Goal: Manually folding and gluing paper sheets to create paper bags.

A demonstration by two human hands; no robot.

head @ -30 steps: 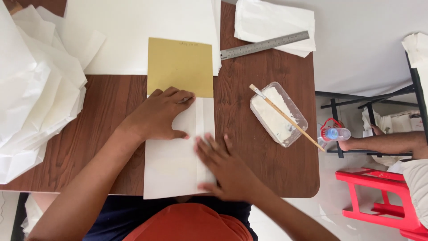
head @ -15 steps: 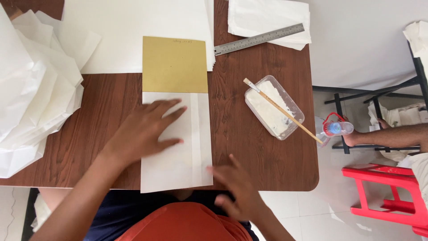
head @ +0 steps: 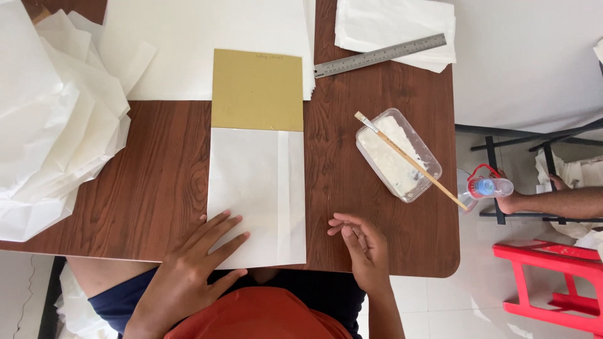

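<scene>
On the desk (head: pixel 157 188), a dark wood-grain top with rounded corners, I see a long folded sheet (head: pixel 256 198) of thin white paper lying flat, a seam running down its right part. Its far end touches a stiff gold card (head: pixel 257 89), matte and rectangular. My left hand (head: pixel 191 270) lies flat and released, fingers spread on the sheet's near left corner. My right hand (head: pixel 361 245) is off the paper, just right of it on the bare wood, fingers loosely curled and holding nothing.

Crumpled translucent papers (head: pixel 50 125) pile up at the left edge, and a large white sheet (head: pixel 201 44) lies beyond the card. A steel ruler (head: pixel 380 55) rests slanted on more folded paper (head: pixel 402 25). A clear plastic tub (head: pixel 397 155) of white paste has a wooden brush (head: pixel 408 160) laid across it. Beyond the desk there is pale tile floor, a red stool (head: pixel 553 282), and another person's hand (head: pixel 512 202) by a small bottle (head: pixel 487 186).

Half a second ago my left hand lay higher on the sheet and my right hand was at its near edge; both have since drawn back.
</scene>
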